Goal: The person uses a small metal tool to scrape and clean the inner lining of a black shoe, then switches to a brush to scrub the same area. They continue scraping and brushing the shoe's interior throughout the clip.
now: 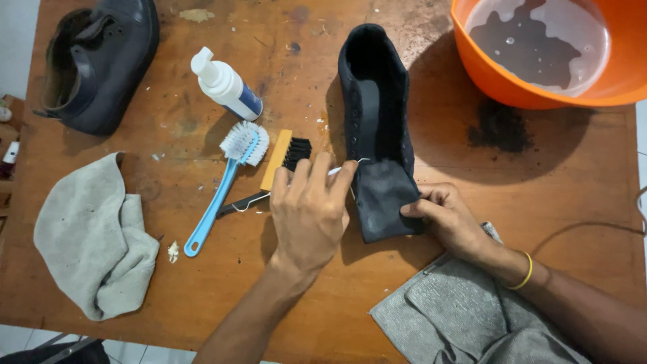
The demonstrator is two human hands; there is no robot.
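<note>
Head view: left hand (308, 212), palm down with fingers curled, pinches a thin white tool (344, 168) against the edge of a black canvas shoe (376, 128) lying mid-table; right hand (448, 219) grips the shoe's pulled-out tongue between thumb and fingers. Left of them lie a blue-handled bristle brush (226, 185) and a wooden brush (286, 158); far right, an orange water basin (485, 67).
</note>
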